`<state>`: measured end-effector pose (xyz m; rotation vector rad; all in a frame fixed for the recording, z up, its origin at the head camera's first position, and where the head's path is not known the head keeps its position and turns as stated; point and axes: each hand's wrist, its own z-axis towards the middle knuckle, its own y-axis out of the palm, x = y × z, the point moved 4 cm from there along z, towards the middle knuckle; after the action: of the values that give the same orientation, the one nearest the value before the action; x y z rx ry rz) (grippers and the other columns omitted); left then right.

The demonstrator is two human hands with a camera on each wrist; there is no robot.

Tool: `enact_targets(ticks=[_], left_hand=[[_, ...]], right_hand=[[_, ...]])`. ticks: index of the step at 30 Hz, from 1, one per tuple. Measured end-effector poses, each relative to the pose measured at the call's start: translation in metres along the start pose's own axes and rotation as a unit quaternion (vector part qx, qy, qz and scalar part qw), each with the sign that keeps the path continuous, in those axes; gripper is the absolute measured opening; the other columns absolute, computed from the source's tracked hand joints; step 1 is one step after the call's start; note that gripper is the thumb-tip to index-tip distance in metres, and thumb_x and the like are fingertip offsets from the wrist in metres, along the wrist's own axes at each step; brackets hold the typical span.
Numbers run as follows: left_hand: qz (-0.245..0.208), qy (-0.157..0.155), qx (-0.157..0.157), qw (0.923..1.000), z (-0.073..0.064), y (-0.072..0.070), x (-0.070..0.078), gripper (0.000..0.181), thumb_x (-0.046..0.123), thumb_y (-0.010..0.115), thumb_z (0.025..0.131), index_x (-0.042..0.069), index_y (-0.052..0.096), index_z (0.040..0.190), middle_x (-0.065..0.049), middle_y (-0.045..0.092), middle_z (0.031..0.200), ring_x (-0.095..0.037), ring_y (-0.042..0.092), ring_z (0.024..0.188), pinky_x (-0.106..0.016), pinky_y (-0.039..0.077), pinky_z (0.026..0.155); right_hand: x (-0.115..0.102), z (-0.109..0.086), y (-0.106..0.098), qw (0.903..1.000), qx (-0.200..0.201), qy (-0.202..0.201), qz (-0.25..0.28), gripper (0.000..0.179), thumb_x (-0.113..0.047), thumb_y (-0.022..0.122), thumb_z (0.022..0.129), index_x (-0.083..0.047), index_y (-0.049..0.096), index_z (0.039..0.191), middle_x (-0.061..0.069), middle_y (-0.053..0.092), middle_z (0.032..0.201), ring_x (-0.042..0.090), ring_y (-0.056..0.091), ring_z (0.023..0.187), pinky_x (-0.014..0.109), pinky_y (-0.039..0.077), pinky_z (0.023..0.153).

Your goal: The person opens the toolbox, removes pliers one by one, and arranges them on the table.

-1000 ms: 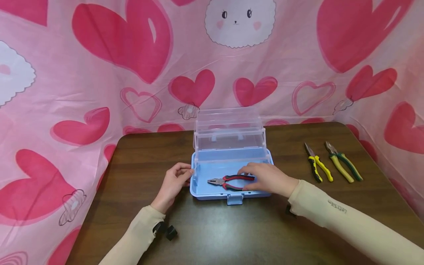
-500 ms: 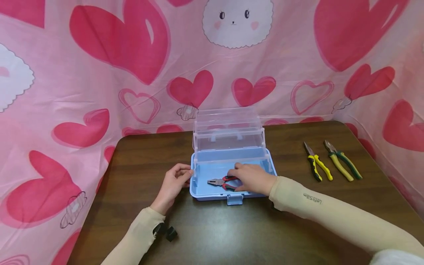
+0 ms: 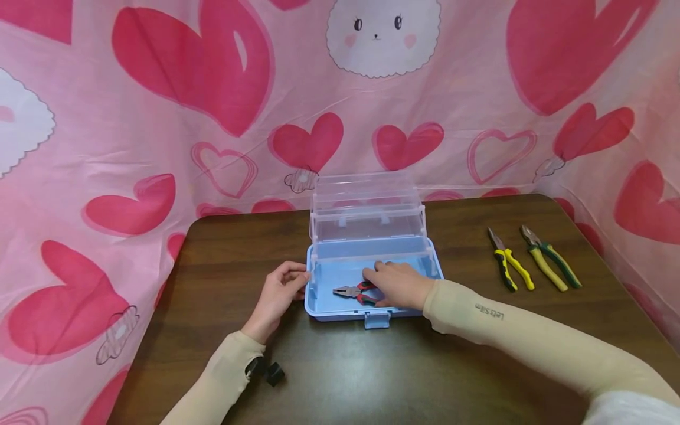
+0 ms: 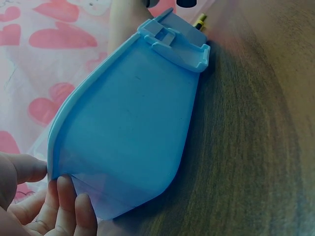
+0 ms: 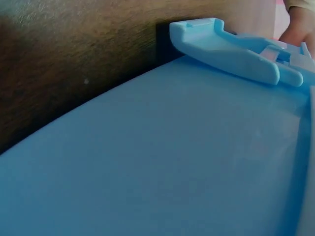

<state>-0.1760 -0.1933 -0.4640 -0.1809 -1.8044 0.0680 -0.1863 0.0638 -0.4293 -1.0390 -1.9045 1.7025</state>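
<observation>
A blue plastic toolbox (image 3: pixel 340 316) stands with its clear lid and tray raised at the back. Inside it lies a pair of pliers (image 3: pixel 347 291) with red and black handles, jaw end pointing left. My right hand (image 3: pixel 405 286) reaches into the box from the right and grips the handles, thumb on the near one and fingers over the far one; it hides their rear ends. My left hand (image 3: pixel 278 290) pinches the left rim of the box between thumb and fingers, as the left wrist view shows. The right wrist view shows mostly the front wall and latch (image 5: pixel 231 51).
To the right on the wooden table (image 3: pixel 234 248) lie yellow-and-black long-nose pliers (image 3: pixel 509 262) and green-and-yellow pliers (image 3: pixel 549 260). The raised clear lid (image 3: pixel 366 186) stands near the back edge. A pink heart-patterned cloth (image 3: pixel 319 88) hangs behind and at the sides.
My right hand has moved left along the handles of the red-and-black pliers, covering more of them. The pliers and the box have not moved, and my left hand keeps its place.
</observation>
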Motion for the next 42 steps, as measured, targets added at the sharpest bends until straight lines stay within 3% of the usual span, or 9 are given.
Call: enact_targets(ticks=[18, 26, 30, 34, 42], left_hand=[[0.003, 0.002, 0.01, 0.9999, -0.001, 0.001, 0.0, 0.027, 0.019, 0.071, 0.101, 0.005, 0.067, 0.123, -0.012, 0.073, 0.109, -0.023, 0.067, 0.087, -0.039, 0.062, 0.082], [0.0, 0.003, 0.01, 0.9999, -0.003, 0.002, 0.0, 0.027, 0.019, 0.071, 0.1, 0.005, 0.067, 0.122, -0.012, 0.073, 0.109, -0.023, 0.067, 0.087, -0.034, 0.061, 0.079], [0.001, 0.003, 0.011, 0.9999, -0.003, 0.001, 0.0, 0.027, 0.019, 0.071, 0.1, 0.004, 0.067, 0.122, -0.011, 0.073, 0.109, -0.023, 0.067, 0.089, -0.034, 0.061, 0.078], [0.003, 0.005, 0.013, 0.9999, -0.003, 0.0, 0.001, 0.026, 0.018, 0.07, 0.101, 0.004, 0.067, 0.122, -0.012, 0.073, 0.109, -0.022, 0.068, 0.089, -0.034, 0.061, 0.078], [0.002, 0.001, 0.012, 0.9999, -0.002, 0.0, 0.001, 0.025, 0.017, 0.071, 0.1, 0.004, 0.067, 0.121, -0.012, 0.073, 0.109, -0.023, 0.067, 0.089, -0.034, 0.061, 0.078]], right_hand=[[0.002, 0.0, -0.001, 0.9999, 0.008, 0.014, -0.004, 0.048, -0.031, 0.091, 0.082, -0.009, 0.062, 0.113, 0.009, 0.062, 0.095, 0.023, 0.059, 0.08, 0.04, 0.056, 0.065], [0.01, -0.001, -0.001, 0.9943, -0.03, 0.062, 0.081, 0.043, -0.028, 0.088, 0.082, -0.013, 0.064, 0.114, 0.005, 0.062, 0.096, 0.02, 0.055, 0.08, 0.038, 0.053, 0.067], [0.015, -0.002, -0.004, 0.9818, -0.067, 0.069, 0.164, 0.039, -0.025, 0.086, 0.085, -0.015, 0.064, 0.116, 0.002, 0.062, 0.098, 0.017, 0.054, 0.083, 0.036, 0.052, 0.072], [0.02, -0.005, -0.009, 0.9637, -0.098, 0.048, 0.243, 0.037, -0.02, 0.082, 0.087, -0.012, 0.063, 0.118, 0.003, 0.063, 0.097, 0.018, 0.055, 0.085, 0.034, 0.051, 0.074], [0.028, -0.016, -0.021, 0.9129, -0.163, 0.05, 0.371, 0.043, -0.021, 0.081, 0.087, -0.016, 0.062, 0.125, 0.006, 0.065, 0.103, 0.022, 0.06, 0.088, 0.04, 0.052, 0.076]])
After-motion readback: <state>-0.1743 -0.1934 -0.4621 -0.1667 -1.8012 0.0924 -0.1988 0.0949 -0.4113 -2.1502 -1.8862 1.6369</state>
